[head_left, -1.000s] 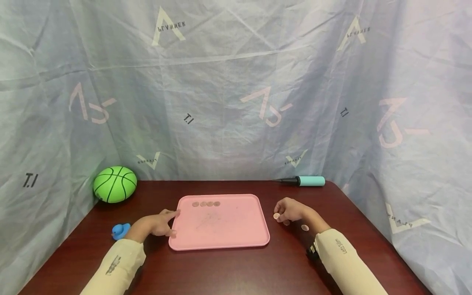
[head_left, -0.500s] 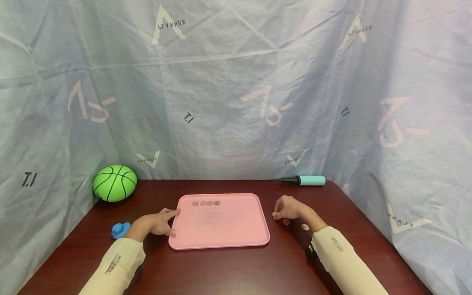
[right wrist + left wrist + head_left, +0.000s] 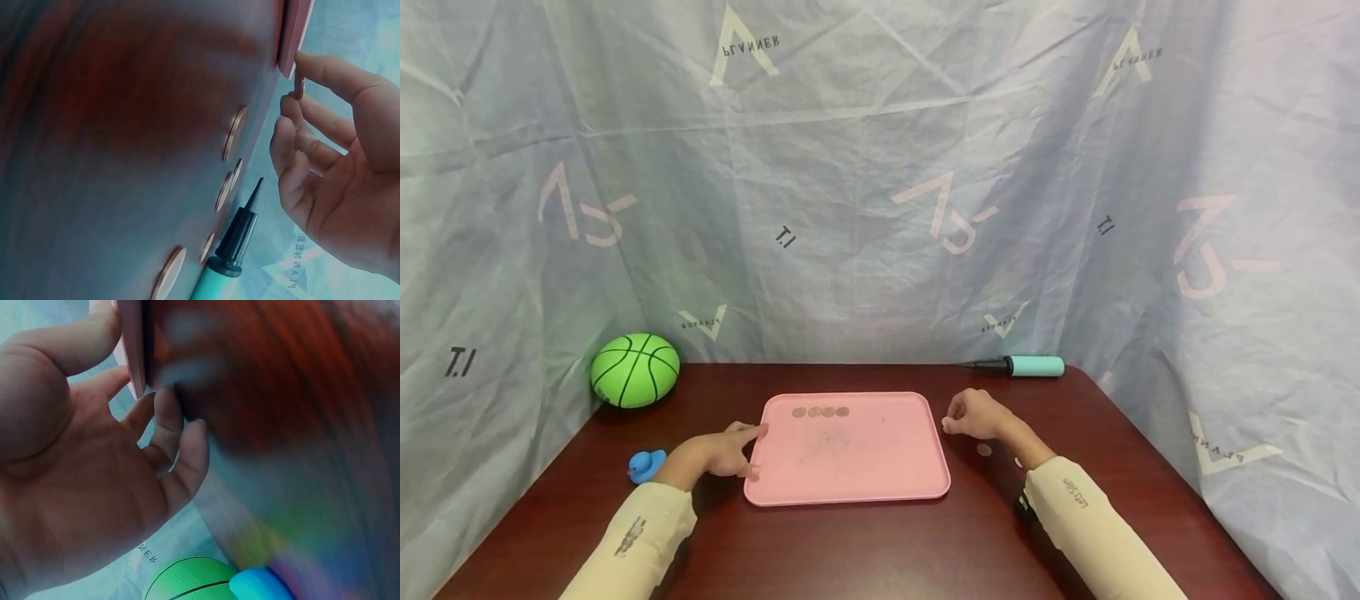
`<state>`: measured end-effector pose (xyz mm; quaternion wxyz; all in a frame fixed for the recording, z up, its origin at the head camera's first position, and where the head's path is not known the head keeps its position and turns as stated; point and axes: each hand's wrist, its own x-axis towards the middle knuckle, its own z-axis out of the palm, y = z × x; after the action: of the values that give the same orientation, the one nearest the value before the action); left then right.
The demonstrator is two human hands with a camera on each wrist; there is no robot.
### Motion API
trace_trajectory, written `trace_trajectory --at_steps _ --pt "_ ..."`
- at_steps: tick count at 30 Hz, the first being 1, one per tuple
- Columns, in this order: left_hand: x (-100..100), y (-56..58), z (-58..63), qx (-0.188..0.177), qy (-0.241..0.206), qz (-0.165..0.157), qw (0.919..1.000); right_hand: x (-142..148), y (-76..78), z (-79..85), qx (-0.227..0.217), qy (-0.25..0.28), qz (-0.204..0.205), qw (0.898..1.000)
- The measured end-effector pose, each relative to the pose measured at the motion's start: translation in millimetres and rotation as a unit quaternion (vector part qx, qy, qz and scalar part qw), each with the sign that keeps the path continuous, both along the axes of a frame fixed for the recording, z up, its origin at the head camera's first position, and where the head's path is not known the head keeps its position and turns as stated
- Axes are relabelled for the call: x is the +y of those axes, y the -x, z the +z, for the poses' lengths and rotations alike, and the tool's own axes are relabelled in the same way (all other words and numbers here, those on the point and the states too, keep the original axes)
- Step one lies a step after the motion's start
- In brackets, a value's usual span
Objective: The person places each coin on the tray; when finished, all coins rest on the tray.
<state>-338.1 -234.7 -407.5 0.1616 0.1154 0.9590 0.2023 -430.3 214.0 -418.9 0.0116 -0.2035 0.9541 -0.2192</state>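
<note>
A pink tray (image 3: 880,462) lies on the dark red-brown table. My left hand (image 3: 722,454) is at its left side, with thumb and index finger spread apart and touching the rim; its other fingers bend loosely in the left wrist view. Along the tray's far left part lies a row of several coins (image 3: 815,412). My right hand (image 3: 976,414) is just beyond the tray's right edge, pinching a coin (image 3: 299,87) between thumb and fingertips. Near it on the table are more copper-coloured coins (image 3: 235,134), partly hidden by my forearm in the head view.
At the back left sits a green basketball (image 3: 636,371), with a blue rubber duck (image 3: 646,467) beside my left forearm. A turquoise hand pump (image 3: 1036,367) with a black nozzle lies at the table's back right. A grey printed cloth (image 3: 857,250) hangs around the table.
My right hand has moved left and slightly farther back toward the tray with the pinched coin, away from the coins on the table. My left hand stays at the tray rim.
</note>
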Motion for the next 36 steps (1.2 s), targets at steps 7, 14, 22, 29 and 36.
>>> trace_trajectory --at_steps 7,14,22,29,36 --pt "0 -1.1 0.4 0.002 -0.007 -0.008 0.9999 -13 1.9 1.2 0.007 0.002 -0.002 1.000" --pt "-1 -0.7 -1.8 -0.002 0.000 0.000 1.0000 -31 3.5 1.5 0.010 -0.013 0.019 1.000" --pt "1 -1.6 -0.4 0.003 -0.001 -0.003 1.0000 -56 6.0 6.4 0.016 -0.040 0.019 0.999" --pt "1 0.0 -1.5 0.005 -0.004 -0.003 1.0000 -67 11.9 6.9 0.018 -0.052 0.040 0.998" --pt "0 0.0 -1.5 0.001 0.000 -0.005 1.0000 -73 14.4 4.1 0.005 -0.058 0.041 0.997"
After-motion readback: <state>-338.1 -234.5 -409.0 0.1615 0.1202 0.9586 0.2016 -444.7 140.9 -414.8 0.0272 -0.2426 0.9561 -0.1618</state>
